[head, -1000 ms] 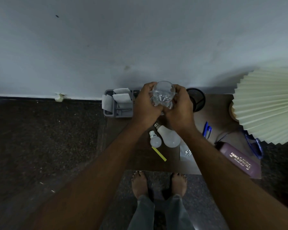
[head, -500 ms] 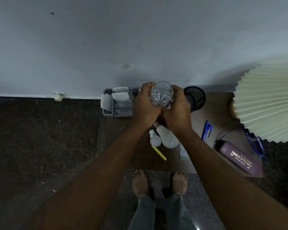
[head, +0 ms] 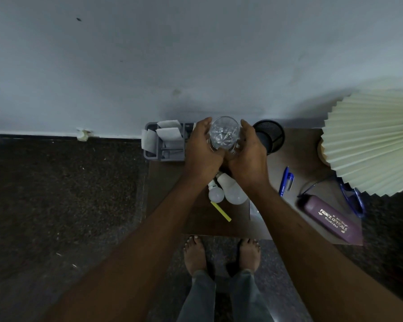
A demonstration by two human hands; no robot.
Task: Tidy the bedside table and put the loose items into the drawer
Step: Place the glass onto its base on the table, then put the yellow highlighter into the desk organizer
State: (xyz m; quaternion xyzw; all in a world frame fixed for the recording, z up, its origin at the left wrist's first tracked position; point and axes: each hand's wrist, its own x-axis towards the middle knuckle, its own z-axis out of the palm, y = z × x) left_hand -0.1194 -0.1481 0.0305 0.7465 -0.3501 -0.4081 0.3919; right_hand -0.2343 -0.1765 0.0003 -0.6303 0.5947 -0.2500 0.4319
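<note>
A clear glass (head: 224,133) is cupped between the left hand (head: 201,151) and right hand (head: 248,154) above the far table (head: 296,156) edge; its base is hidden by curled fingers.

The room is dim and cool-toned around me, with a grainy softness over everything. The wall (head: 196,54) is the palest area, fading to a grey shadow just above the table (head: 196,224). The floor (head: 56,194) is nearly black, its speckle barely showing. My forearms are dark and lose detail toward the lower corners. The glass (head: 224,133) between my hands catches small faint glints. The lampshade (head: 370,138) stays pale and evenly lit, with no glare. The wide lens bends the skirting line and stretches my arms at the edges.
</note>
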